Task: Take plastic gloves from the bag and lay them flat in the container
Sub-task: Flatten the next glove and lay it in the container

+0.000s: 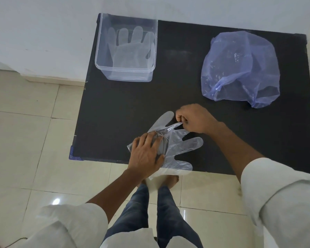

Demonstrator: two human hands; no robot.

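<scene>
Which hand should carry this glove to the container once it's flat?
Probably left: the container sits far left, and the left hand already rests on the glove. The right hand is pinching a glove finger.

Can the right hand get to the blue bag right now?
Probably yes, but not right away. The table between the right hand and the blue bag looks bare, so nothing blocks it. But its fingers are pinching the glove, so they must let go first.

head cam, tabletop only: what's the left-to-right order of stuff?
clear container with a glove flat inside → left hand pressing the loose glove → right hand pinching one of its fingers → blue plastic bag
</scene>
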